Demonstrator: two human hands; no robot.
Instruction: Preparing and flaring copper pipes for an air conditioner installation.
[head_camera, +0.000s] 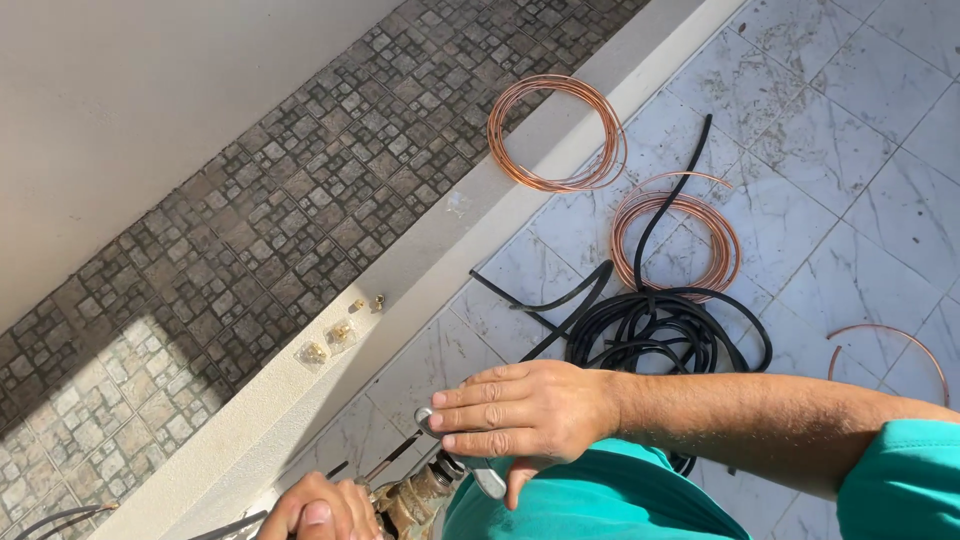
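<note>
White marbled floor tiles (820, 150) are seen from the head camera, bordered by a pale ledge (420, 270) and a band of dark mosaic wall (300, 190), with two copper tube coils (556, 132) and a black hose bundle (650, 330) lying near the ledge. At the bottom edge, a metal wrench (470, 465) is covered by the right hand (525, 412), fingers held together and flat over its head, just beside a brass fitting (415, 500). The left hand (320, 512) is curled shut around the tubing beside that fitting.

Hard sunlight is pouring over the pale floor tiles (840, 150), washing them near white; the mosaic wall band (300, 200) is sitting in shade. Focus is staying sharp throughout.
</note>
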